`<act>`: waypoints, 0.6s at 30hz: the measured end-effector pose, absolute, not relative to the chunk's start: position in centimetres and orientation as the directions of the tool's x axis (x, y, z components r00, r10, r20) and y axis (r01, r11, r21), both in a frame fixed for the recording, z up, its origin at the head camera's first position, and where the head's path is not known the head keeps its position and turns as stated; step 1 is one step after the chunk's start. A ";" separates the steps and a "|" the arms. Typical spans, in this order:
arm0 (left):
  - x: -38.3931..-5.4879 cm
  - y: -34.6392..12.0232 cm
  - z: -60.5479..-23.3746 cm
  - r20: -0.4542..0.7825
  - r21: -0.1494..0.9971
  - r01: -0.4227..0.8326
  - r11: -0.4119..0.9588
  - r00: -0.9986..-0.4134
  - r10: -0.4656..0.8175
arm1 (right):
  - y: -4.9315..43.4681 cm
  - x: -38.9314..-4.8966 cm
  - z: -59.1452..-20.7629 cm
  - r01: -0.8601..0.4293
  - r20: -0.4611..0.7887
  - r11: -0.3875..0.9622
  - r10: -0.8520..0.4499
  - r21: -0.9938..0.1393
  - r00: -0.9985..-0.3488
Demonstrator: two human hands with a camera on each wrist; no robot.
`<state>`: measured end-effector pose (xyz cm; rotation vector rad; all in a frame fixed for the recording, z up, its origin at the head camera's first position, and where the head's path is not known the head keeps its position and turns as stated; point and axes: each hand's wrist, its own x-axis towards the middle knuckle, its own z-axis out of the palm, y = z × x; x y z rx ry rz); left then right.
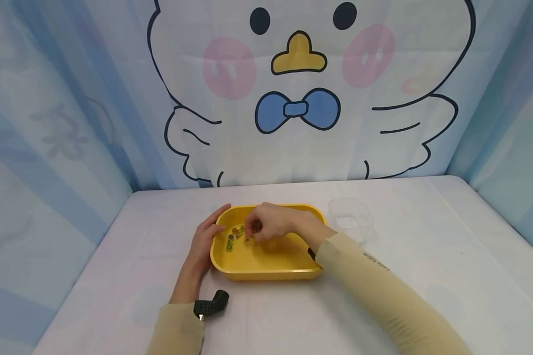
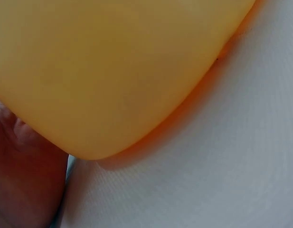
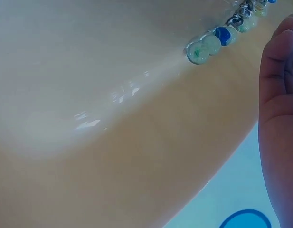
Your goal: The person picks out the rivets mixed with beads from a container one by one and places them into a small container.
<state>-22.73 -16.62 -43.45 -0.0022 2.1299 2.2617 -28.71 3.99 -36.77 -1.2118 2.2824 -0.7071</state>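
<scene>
A shallow yellow plastic tray (image 1: 266, 261) stands on the table. My left hand (image 1: 201, 246) grips its left rim, thumb over the edge and the other fingers along the outside. In the left wrist view, part of that hand (image 2: 30, 175) shows beside the tray's outer wall (image 2: 113, 85). Small glass marbles (image 1: 229, 242) lie in the tray's left half; the right wrist view shows clear, greenish and blue marbles (image 3: 198, 52) in a line. My right hand (image 1: 271, 222) reaches over the tray, fingers bent down among the marbles. Whether its fingertips pinch one is hidden.
A clear plastic container (image 1: 351, 217) stands behind the tray on the right, partly beside the right forearm. The white-covered table (image 1: 426, 256) extends to both sides. A printed cloth backdrop (image 1: 297, 153) rises at the table's far edge, with curtains at left and right.
</scene>
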 end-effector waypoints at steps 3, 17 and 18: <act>-22.7 -16.6 -43.5 -0.026 0.998 -0.028 -0.056 -0.999 0.025 | 4.1 -28.8 -36.5 -0.638 -0.121 0.463 -0.855 -0.615 -0.505; -22.8 -16.6 -43.4 -0.030 0.998 -0.031 -0.055 -0.999 0.024 | 5.2 -28.8 -34.3 -0.601 -0.077 0.477 -0.819 -0.641 -0.568; -22.8 -16.6 -43.4 -0.031 0.998 -0.033 -0.056 -0.999 0.026 | 5.2 -28.7 -34.2 -0.597 -0.078 0.478 -0.818 -0.645 -0.571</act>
